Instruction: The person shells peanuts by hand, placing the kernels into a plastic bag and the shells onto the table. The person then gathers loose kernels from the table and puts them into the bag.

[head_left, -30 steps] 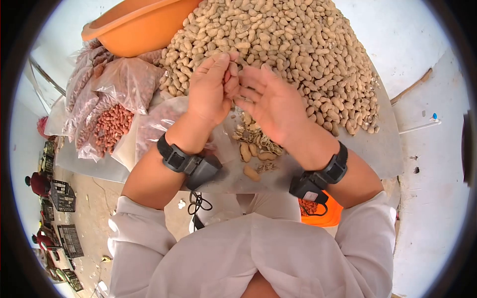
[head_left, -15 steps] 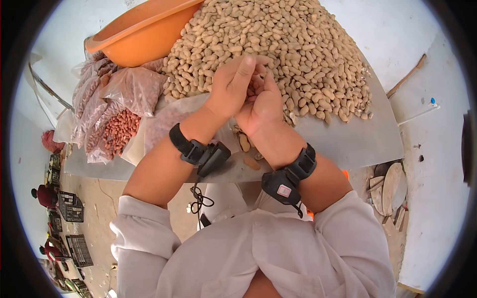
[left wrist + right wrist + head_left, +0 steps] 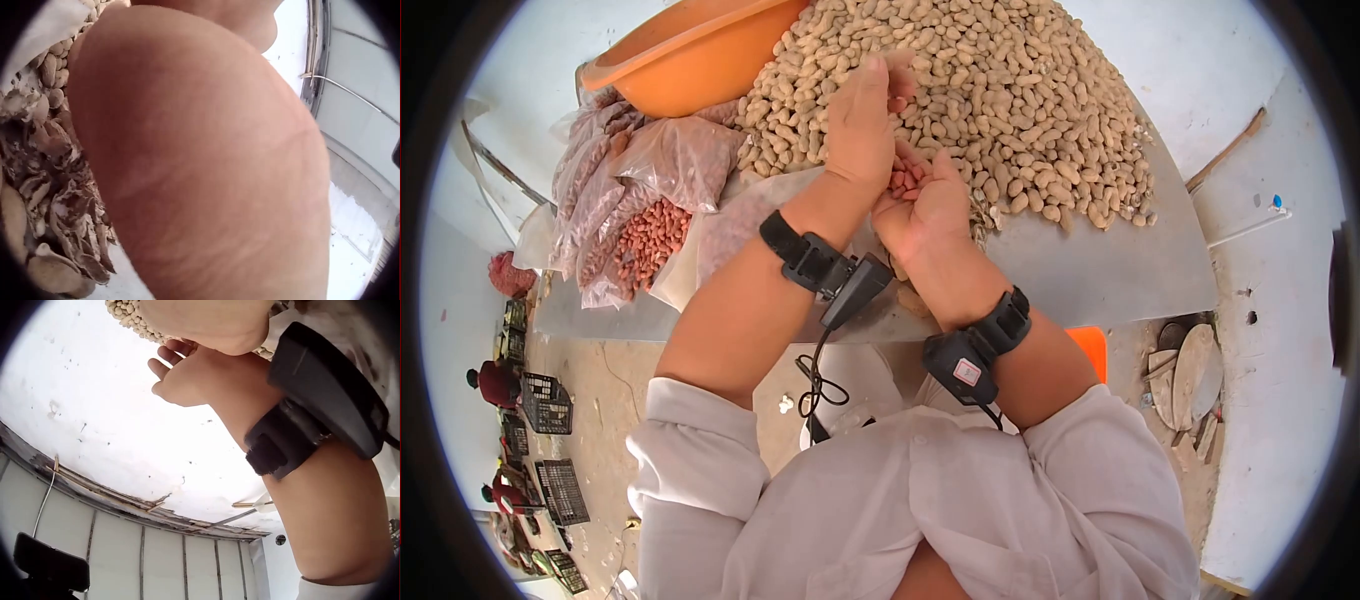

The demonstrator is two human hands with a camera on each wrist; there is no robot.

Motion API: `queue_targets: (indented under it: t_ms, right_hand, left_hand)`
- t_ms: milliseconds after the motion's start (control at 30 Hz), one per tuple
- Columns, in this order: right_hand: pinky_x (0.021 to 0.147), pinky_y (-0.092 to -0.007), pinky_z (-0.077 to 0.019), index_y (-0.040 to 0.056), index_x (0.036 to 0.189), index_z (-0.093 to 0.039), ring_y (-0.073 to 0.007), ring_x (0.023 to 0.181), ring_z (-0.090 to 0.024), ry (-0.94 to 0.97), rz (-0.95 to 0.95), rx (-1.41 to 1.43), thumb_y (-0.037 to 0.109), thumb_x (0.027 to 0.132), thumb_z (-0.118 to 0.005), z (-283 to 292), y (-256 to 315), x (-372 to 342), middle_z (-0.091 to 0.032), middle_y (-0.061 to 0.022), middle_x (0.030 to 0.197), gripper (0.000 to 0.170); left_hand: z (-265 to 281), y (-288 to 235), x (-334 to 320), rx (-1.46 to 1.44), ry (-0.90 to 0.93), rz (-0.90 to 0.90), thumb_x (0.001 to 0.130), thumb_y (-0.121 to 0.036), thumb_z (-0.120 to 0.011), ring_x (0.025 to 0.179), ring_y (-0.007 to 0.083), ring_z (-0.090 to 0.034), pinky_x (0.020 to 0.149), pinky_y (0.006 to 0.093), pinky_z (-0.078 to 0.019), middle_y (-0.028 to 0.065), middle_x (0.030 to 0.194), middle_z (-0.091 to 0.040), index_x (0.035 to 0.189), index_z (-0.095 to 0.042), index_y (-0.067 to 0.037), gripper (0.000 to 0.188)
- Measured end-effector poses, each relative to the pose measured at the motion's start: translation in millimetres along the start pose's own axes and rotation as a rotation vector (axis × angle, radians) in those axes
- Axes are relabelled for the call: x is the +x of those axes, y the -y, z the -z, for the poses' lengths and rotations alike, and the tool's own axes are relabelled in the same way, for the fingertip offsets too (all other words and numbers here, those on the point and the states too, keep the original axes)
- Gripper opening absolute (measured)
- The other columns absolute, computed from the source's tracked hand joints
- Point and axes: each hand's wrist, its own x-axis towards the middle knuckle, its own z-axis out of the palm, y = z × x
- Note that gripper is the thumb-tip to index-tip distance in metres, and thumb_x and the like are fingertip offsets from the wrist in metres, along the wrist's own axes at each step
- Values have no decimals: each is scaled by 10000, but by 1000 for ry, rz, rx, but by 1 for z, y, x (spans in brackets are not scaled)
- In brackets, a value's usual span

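My right hand (image 3: pixel 925 218) is cupped palm up above the table, fingers and thumb curled around several red peanut kernels (image 3: pixel 906 180). Just beyond it, my left hand (image 3: pixel 862 125) reaches over the big heap of unshelled peanuts (image 3: pixel 1010 110). Its fingers look loosely spread in the right wrist view, where the left hand (image 3: pixel 194 372) shows past the heel of the right hand (image 3: pixel 212 322). Skin fills most of the left wrist view, hiding the left fingers. Broken peanut shells (image 3: pixel 72 219) lie beneath the hands.
An orange basin (image 3: pixel 700 75) stands at the back left. Before it lie clear bags of red kernels (image 3: pixel 650 240) on the grey table (image 3: pixel 1080 280). Part of an orange container (image 3: pixel 1088 350) shows below the front edge. Black crates (image 3: pixel 560 490) and people are on the floor at far left.
My hands came together over the right palm, then the left hand moved away toward the heap. The right hand turned palm up, and red kernels now show in it.
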Motion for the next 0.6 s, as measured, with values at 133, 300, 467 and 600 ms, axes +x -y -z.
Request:
queue_targets:
  t_ms: [133,300,467,600]
  right_hand:
    - [882,-403,-431,-52,953,-498,-255,816,-525,-40,-50,18,365,950,-339,-14,14,-17,-514,-128,855,446]
    - [955,-455,-379,-56,959,-488,-297,878,-536,-62,-36,-49,356,948,-350,-3,25,-8,-511,-145,888,435]
    - [960,-461,-377,-52,960,-482,-301,871,-534,-18,-4,-75,346,947,-353,-10,29,-8,-508,-156,899,419]
    - [924,-451,-400,-50,957,-480,-299,861,-530,-23,-24,-123,340,946,-360,-12,25,-11,-503,-152,897,408]
  left_hand:
    - [18,-24,6,113,61,51,944,-268,-389,747,115,-494,717,256,-424,39,832,-548,1017,-600,10,357]
    - [67,-40,0,849,700,105,890,-195,-500,701,167,-549,658,282,-445,65,751,-583,1002,-607,-11,240]
    - [64,-52,-32,985,933,211,872,-212,-525,643,232,-583,623,325,-453,137,692,-590,925,-604,0,232]
    - [65,-43,-33,1096,905,124,873,-212,-522,590,204,-546,574,321,-433,150,656,-551,832,-595,16,243]
